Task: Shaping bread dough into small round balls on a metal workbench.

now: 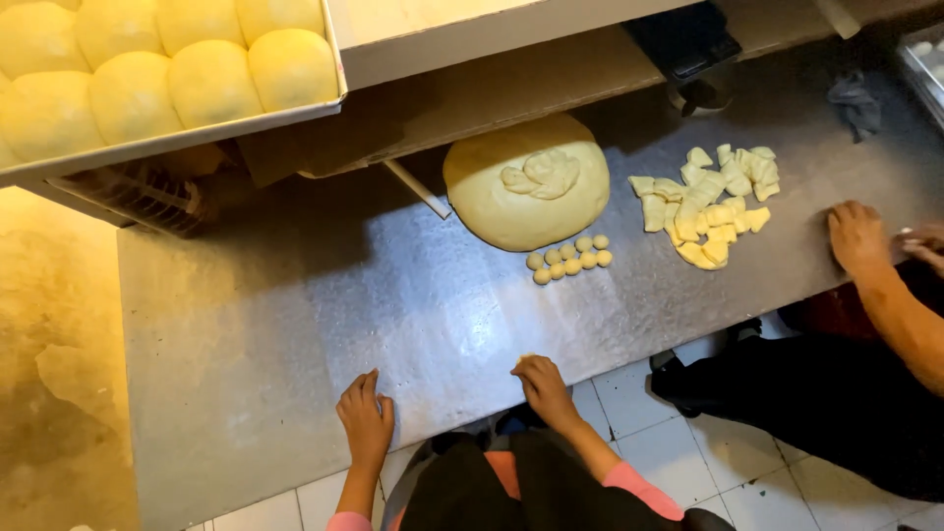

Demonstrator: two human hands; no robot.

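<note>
Head view, looking straight down: my right hand (542, 387) rests at the near edge of the steel table (295, 324), fingers curled narrow over a small piece of dough (525, 358) of which only a pale sliver shows at the knuckles. Whether I pinch it or merely press it under the palm I cannot tell. My left hand (366, 418) lies flat on the same near edge, fingers loosely together, holding nothing.

The piece looks soft and light, the kind of stuff that gives under any pressure and takes a dent from a fingertip. I judge it slightly tacky, so it would cling to skin sooner than slide on the metal. Best taken from above with a cupped palm and light fingertips around its sides, not squeezed.

Farther in, near the middle of the table, sits the big dough mound (527, 183), heavy and slack by its look, with a knot of scraps pressed into its top. Just beside its near side lies a cluster of small dough balls (570, 259), touching one another. Toward the right end a heap of cut dough chunks (708, 205) is spread loosely. Another person's hand (857, 236) rests on the right end of the table, apart from that heap. A tray of risen buns (157, 69) overhangs the far left corner.
</note>
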